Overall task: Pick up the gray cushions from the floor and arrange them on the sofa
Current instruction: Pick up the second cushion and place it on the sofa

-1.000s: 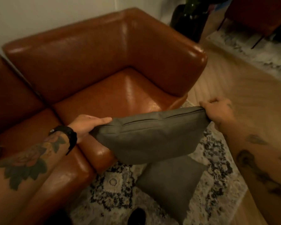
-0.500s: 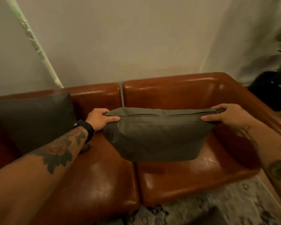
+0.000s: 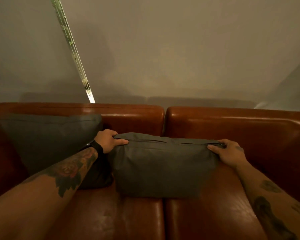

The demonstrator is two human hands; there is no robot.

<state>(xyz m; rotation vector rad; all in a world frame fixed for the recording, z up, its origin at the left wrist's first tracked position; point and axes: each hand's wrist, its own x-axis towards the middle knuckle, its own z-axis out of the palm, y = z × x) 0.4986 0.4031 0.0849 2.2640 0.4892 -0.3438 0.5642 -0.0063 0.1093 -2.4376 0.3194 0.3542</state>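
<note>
Head view: a soft gray fabric cushion with a zipper along its top edge (image 3: 163,167) is held over the middle of the brown leather two-seat sofa (image 3: 232,125), straddling the seam between the two seat pads. The left hand (image 3: 107,141) is closed over the cushion's upper left corner, thumb laid along the front edge; the right hand (image 3: 229,153) is closed on the upper right corner, beside the zipper pull. The cushion's lower edge appears to touch the seat, though whether its weight is borne there cannot be told. A second gray square cushion (image 3: 48,139) is already propped against the backrest at the left end, just beside the held one and partly hidden by the left forearm.

The step in hand is judged to be the setting down. It would be done well if the cushion were pushed back until its rear face meets the backrest, its base seated flat, and the zipper edge preferably turned downward or rearward. Both corners should be released together so that no slump follows. No floor is visible, so remaining cushions cannot be counted
</note>
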